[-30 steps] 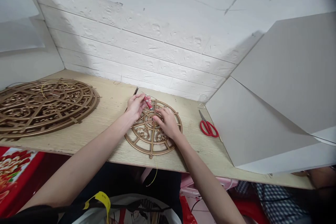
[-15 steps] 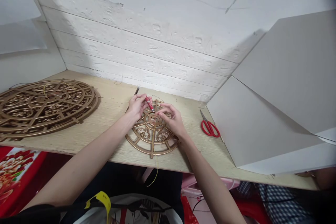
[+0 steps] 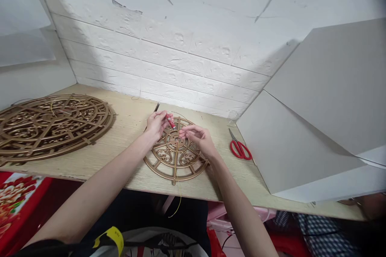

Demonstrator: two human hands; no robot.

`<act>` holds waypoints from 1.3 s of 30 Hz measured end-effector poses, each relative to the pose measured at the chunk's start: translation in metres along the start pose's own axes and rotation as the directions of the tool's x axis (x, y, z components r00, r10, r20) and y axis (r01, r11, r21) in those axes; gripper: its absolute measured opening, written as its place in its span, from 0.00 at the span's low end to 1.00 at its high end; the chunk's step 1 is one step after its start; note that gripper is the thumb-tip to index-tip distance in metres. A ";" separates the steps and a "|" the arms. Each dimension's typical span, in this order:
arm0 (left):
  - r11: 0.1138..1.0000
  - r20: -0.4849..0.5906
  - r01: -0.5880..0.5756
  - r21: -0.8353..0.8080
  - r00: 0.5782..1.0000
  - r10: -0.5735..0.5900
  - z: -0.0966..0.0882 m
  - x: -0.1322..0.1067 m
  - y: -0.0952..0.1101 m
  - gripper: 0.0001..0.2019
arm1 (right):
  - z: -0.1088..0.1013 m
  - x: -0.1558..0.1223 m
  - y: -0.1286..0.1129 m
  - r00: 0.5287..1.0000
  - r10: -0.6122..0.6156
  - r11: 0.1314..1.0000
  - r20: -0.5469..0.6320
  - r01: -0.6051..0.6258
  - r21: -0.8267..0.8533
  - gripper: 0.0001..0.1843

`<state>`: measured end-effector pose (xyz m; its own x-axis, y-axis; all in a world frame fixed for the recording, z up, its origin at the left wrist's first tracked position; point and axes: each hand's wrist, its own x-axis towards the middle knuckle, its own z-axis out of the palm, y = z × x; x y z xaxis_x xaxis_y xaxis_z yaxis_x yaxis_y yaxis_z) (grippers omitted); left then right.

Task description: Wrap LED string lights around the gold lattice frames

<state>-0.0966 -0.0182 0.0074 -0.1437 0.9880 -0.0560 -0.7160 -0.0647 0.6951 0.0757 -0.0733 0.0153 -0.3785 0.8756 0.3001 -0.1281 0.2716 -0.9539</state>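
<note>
A small round gold openwork disc lies flat on the wooden table in front of me. My left hand is closed round a small red tube at the disc's far edge, tip pointing toward the hub. My right hand hovers just above the disc's centre, its fingers pinched together on something too fine to make out. A thin yellow thread hangs from the disc over the table's near edge.
A stack of larger gold openwork discs lies at the left. Red-handled scissors rest right of the small disc. Grey card sheets lean at the right. A white brick-pattern wall stands behind. Red printed fabric shows below left.
My right hand has lifted off the disc's centre and now hovers above it with fingers pinched. The left hand with the red tube has hardly moved.
</note>
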 end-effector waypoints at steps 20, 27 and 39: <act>1.000 -0.013 0.009 -0.013 1.000 -0.009 -0.001 0.003 0.001 0.05 | -0.028 0.008 -0.005 0.846 -0.020 0.965 -0.534 0.157 0.211 0.13; 1.000 -0.015 0.016 0.023 1.000 -0.015 0.001 -0.001 -0.001 0.05 | -0.025 0.006 -0.008 0.878 0.006 0.969 -0.478 0.114 0.221 0.12; 0.993 -0.008 0.055 0.102 0.998 -0.054 0.013 -0.018 -0.003 0.05 | 0.008 0.006 0.016 0.994 0.096 0.988 -0.056 -0.088 0.125 0.12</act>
<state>-0.0829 -0.0344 0.0153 -0.1102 0.9889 -0.0999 -0.6496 0.0043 0.7602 0.0642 -0.0671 0.0014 -0.3369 0.9186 0.2064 -0.2079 0.1412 -0.9679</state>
